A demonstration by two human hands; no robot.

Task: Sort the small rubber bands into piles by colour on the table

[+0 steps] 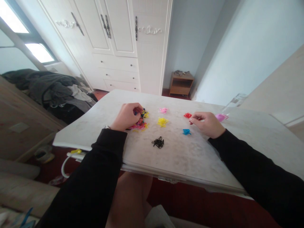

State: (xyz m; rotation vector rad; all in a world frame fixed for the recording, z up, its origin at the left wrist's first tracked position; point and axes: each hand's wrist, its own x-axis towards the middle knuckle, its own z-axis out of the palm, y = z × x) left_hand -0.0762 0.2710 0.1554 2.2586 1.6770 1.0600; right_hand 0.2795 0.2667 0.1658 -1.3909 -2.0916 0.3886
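Observation:
My left hand rests at a mixed pile of small coloured rubber bands, its fingers curled in and partly covering the pile. Whatever those fingertips grip is hidden. Beside a small red heap of bands, my right hand has thumb and forefinger pinched together; anything between them is too small to name. Sorted by colour, other heaps lie between the hands: pink bands, yellow bands, blue bands and, closer to me, black bands.
The heaps lie on a white table. Right of my right hand is a clear plastic bag with something pink-purple by it. A white wardrobe, a small wooden stand and piled clothes stand beyond the table.

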